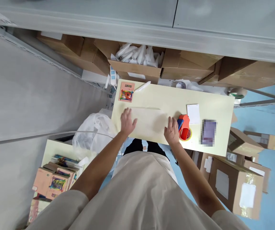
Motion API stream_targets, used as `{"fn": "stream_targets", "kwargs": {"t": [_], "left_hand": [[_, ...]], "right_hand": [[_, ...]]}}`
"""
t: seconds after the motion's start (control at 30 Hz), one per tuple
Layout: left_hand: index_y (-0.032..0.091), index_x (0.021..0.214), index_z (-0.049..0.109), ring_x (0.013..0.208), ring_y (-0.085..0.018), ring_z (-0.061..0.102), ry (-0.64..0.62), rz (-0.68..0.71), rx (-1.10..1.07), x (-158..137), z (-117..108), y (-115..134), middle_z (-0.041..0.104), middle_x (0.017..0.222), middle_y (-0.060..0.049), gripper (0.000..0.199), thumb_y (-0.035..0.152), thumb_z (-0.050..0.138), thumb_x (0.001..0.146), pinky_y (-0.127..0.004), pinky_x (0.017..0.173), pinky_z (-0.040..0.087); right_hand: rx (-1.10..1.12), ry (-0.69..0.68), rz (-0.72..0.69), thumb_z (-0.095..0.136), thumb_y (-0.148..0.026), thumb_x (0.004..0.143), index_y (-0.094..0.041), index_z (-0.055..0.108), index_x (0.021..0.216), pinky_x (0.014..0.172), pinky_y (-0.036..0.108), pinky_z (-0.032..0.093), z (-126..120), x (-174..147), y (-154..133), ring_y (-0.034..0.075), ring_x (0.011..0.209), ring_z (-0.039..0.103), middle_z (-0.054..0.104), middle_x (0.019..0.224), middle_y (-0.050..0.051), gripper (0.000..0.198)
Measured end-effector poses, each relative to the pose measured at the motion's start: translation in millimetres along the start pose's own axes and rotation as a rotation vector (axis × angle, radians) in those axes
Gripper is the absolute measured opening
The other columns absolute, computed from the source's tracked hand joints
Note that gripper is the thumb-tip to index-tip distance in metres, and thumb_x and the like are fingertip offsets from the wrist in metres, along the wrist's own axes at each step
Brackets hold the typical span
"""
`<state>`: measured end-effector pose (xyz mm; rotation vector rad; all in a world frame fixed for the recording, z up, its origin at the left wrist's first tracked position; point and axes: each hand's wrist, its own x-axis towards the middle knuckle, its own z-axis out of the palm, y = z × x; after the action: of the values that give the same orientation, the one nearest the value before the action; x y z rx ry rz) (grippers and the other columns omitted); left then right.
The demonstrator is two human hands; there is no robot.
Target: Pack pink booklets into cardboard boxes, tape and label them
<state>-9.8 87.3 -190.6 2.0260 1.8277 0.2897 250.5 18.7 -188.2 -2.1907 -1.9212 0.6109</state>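
Note:
My left hand [127, 122] rests over the left end of a pale, flat, thin sheet or bag [149, 119] on the cream table. The thumb stands apart from its other fingers. At the sheet's right end is my right hand [172, 130], palm down, with its fingers apart. Whether either hand presses on the sheet or only hovers, I cannot tell. Just right of my right hand lies a red tape dispenser [184, 119] with a blue part and a roll of tape. A pink book [126, 91] and a narrow white folded piece [142, 86] lie towards the far left corner.
A white card [193, 113] and a blurred purple rectangle [208, 132] lie on the table's [220, 124] right side. Behind, an open carton [137, 65] holds white wrapped pieces. Stacked books [56, 182] and a plastic bag [93, 132] are left; boxes [235, 179] stand right.

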Motion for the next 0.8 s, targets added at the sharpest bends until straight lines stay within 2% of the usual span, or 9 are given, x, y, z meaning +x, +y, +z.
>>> {"fn": "stream_targets", "kwargs": {"t": [0.07,0.13,0.27,0.4,0.53,0.63,0.7,0.8], "left_hand": [[0.017,0.143,0.033,0.143,-0.033,0.012,-0.219,0.181,0.062,-16.3,8.0,3.3,0.019,0.155,-0.016,0.064,0.04,0.05,0.086,-0.052,0.114,0.013],[0.02,0.144,0.033,0.144,-0.034,0.008,-0.342,0.232,0.118,-27.6,17.9,0.1,0.013,0.157,-0.014,0.063,0.038,0.05,0.086,-0.054,0.113,0.012],[0.022,0.146,0.029,0.144,-0.035,0.006,-0.402,0.199,0.165,-31.9,30.3,-18.0,0.011,0.157,-0.014,0.067,0.041,0.051,0.086,-0.054,0.113,0.015],[0.023,0.146,0.028,0.144,-0.035,0.004,-0.405,0.224,0.134,-28.1,23.9,-31.4,0.009,0.157,-0.014,0.07,0.041,0.055,0.084,-0.055,0.113,0.013],[0.02,0.147,0.026,0.143,-0.038,0.001,-0.339,0.159,-0.009,-13.2,9.6,-37.0,0.004,0.157,-0.016,0.074,0.047,0.054,0.084,-0.059,0.111,0.013],[0.016,0.147,0.022,0.144,-0.035,0.001,-0.16,-0.023,-0.19,20.4,-0.2,-46.4,0.005,0.157,-0.017,0.073,0.048,0.047,0.087,-0.056,0.112,0.015],[0.011,0.146,0.022,0.144,-0.031,0.009,-0.026,-0.154,-0.339,51.0,-4.1,-56.8,0.013,0.155,-0.02,0.071,0.046,0.045,0.089,-0.049,0.114,0.019],[0.011,0.14,0.031,0.139,-0.029,0.028,0.073,-0.306,-0.516,94.1,-2.9,-74.2,0.035,0.147,-0.021,0.061,0.04,0.047,0.089,-0.044,0.114,0.023]], "right_hand": [[-0.012,-0.031,-0.109,0.034,-0.018,0.089,-0.011,0.021,0.146,0.107,0.057,0.027,7.4,-7.1,-7.1,0.034,0.141,0.018,0.029,0.148,0.022,0.059],[-0.017,-0.114,-0.159,0.036,-0.021,0.089,-0.013,0.021,0.146,0.109,0.055,0.026,19.4,-12.6,-12.7,0.032,0.143,0.014,0.024,0.151,0.02,0.059],[-0.066,-0.18,-0.008,0.042,-0.03,0.09,-0.01,0.02,0.146,0.107,0.054,0.029,39.8,-20.1,-15.4,0.034,0.143,0.012,0.017,0.153,0.023,0.063],[-0.099,-0.191,0.055,0.044,-0.03,0.09,-0.011,0.029,0.144,0.106,0.053,0.031,34.5,-23.6,-20.9,0.034,0.142,0.016,0.021,0.153,0.023,0.059],[-0.031,-0.085,0.058,0.045,-0.03,0.09,-0.012,0.038,0.139,0.105,0.056,0.031,19.9,1.5,-52.2,0.035,0.14,0.022,0.029,0.149,0.023,0.053],[0.226,-0.068,-0.022,0.045,-0.033,0.089,-0.015,0.039,0.138,0.104,0.052,0.037,24.2,48.7,-92.7,0.03,0.134,0.036,0.039,0.144,0.019,0.053],[0.451,-0.104,-0.035,0.048,-0.036,0.087,-0.017,0.042,0.136,0.103,0.047,0.04,37.6,86.7,-121.0,0.028,0.127,0.045,0.047,0.138,0.016,0.053],[0.793,-0.187,0.121,0.054,-0.039,0.083,-0.018,0.045,0.132,0.096,0.042,0.046,65.0,135.9,-155.7,0.025,0.12,0.051,0.052,0.132,0.014,0.054]]}}
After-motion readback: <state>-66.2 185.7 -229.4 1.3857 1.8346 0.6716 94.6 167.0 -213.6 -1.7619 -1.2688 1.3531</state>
